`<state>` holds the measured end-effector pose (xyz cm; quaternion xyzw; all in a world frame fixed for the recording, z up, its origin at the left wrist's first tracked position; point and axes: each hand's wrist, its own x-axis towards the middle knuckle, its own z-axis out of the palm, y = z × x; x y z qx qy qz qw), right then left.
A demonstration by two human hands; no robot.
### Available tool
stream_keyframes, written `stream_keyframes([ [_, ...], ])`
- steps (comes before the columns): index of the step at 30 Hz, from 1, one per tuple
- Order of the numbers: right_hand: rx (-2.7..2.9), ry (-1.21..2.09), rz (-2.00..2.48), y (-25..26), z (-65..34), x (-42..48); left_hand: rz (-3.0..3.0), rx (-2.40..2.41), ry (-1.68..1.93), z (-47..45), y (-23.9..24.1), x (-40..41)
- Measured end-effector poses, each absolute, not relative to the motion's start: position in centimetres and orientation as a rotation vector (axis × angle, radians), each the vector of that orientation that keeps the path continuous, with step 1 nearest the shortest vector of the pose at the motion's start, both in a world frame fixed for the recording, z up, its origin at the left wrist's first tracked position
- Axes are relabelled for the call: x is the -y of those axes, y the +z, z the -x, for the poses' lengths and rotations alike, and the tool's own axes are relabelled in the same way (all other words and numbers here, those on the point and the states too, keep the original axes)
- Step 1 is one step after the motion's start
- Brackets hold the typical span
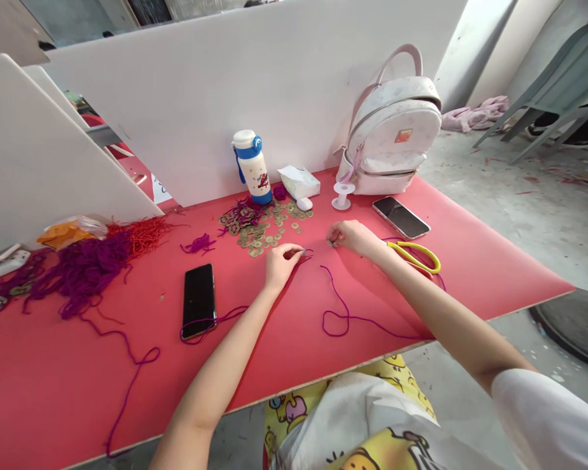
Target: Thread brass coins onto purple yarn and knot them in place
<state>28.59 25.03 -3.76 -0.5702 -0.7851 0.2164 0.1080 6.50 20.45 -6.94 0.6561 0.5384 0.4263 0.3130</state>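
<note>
My left hand [281,266] is closed in a pinch over the middle of the red table, with a short end of purple cord [310,251] sticking out past the fingertips. To its right, my right hand [353,236] is also pinched closed; something small at its fingertips is too tiny to make out. Between me and the hands, a loose purple cord [349,317] lies in a loop. Brass-coloured coins with holes [257,238] are spread behind my left hand. Yellow-handled scissors [421,254] lie beside my right forearm, their blades hidden.
The red table [274,352] holds a black phone [198,297], another phone [400,217], a white spool [343,196], a bottle [252,166], a tissue pack [301,183] and a backpack [392,140]. Purple cord [85,267] and red cord [142,236] are heaped left. White panels [284,85] stand behind.
</note>
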Motion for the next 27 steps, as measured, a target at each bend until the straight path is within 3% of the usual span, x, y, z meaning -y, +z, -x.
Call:
stream_keyframes([
  [7, 2.232, 0.448, 1.906, -3.5, -28.2, -24.4, -1.725, -1.407, 1.135, -6.5, -6.9, -20.4],
  [15, 2.099, 0.695, 1.791, -4.3, -28.3, -24.1, -1.725, -1.421, 1.141, -6.6, -6.8, -20.3],
  [27, 2.116, 0.556, 1.595, -4.9, -27.8, -23.9, -1.703, -1.437, 1.125, -6.5, -6.8, -20.5],
])
